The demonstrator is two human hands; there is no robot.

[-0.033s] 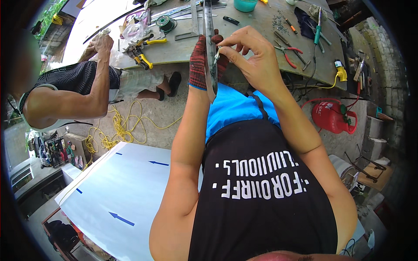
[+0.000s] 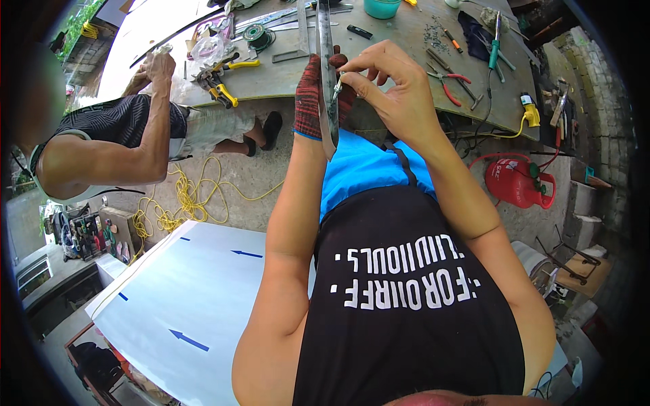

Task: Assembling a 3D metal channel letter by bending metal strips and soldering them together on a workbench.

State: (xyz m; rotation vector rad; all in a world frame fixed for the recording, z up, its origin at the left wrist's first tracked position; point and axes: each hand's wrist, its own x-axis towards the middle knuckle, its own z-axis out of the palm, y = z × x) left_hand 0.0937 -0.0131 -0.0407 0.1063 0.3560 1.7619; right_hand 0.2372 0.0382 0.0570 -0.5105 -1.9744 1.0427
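Observation:
My left hand (image 2: 309, 101), in a red-and-black knitted glove, is wrapped around a long, narrow metal strip (image 2: 326, 111). The strip stands almost lengthwise in front of me, its near end at my waist and its far end past the top of the picture. My right hand (image 2: 403, 91) is bare. Its thumb and forefinger pinch a small shiny metal fastener (image 2: 337, 86) against the strip's right side, close to the gloved fingers. The fastener's exact kind is too small to make out.
On the workbench (image 2: 399, 57) lie yellow-handled snips (image 2: 220, 84), a wire spool (image 2: 256, 37), red-handled pliers (image 2: 447, 86), a hammer (image 2: 467, 81) and a soldering iron (image 2: 495, 40). A co-worker (image 2: 101, 149) works at the left. Yellow cord (image 2: 186, 193) covers some floor; a red gas cylinder (image 2: 518, 183) stands right.

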